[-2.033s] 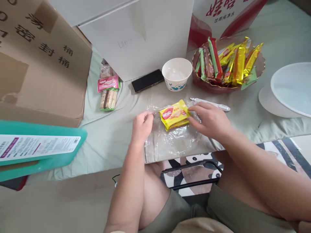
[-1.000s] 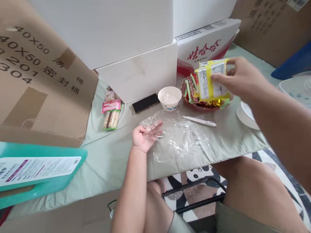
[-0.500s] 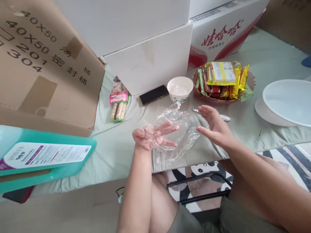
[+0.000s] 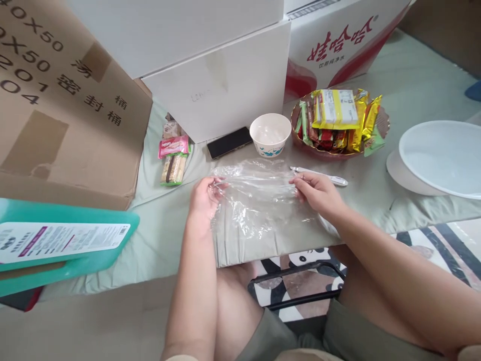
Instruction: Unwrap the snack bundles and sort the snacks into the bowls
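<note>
Since the last frame, the right hand (image 4: 317,193) has come onto the clear plastic film (image 4: 248,215), opposite the left hand (image 4: 203,200). Both hands' fingers pinch it, spreading it over the table (image 4: 169,235).

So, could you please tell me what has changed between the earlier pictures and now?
The yellow snack packs went forward and right, off the plastic wrap into the bowl, atop the other snacks, released by the right hand. It now pinches the wrap's right side, opposite the left hand. The phone and paper cup stayed put.
</note>
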